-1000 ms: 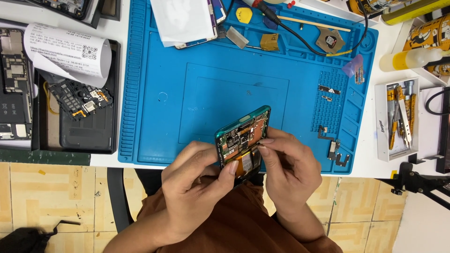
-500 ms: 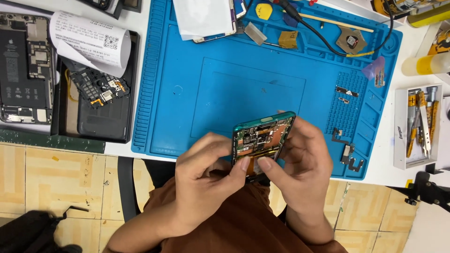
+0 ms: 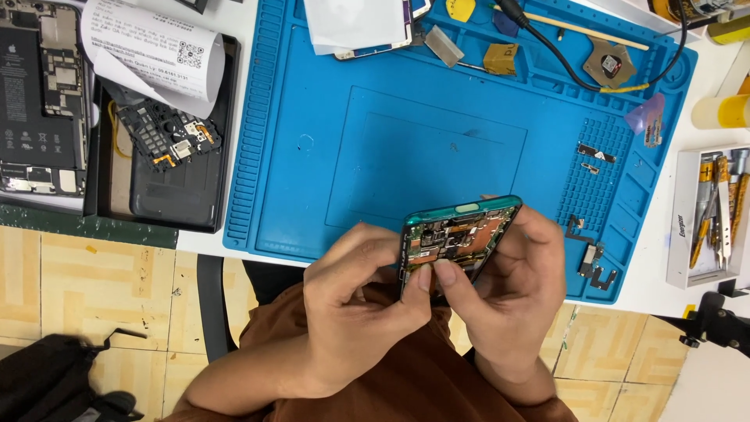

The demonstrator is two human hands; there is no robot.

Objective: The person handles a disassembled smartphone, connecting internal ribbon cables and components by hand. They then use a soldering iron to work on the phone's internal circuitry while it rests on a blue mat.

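– Holding the opened phone [image 3: 457, 238] over the blue mat's [image 3: 344, 148] near edge, are we?
– Yep, our left hand [image 3: 355, 309] and right hand [image 3: 512, 301] both grip it, top end tilted up-right, away from us.

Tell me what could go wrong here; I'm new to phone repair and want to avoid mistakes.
The opened phone is held in the air by the left hand and right hand, past the blue mat, so it might drop to the floor. Fingertips press on the exposed board and could strain small connectors.
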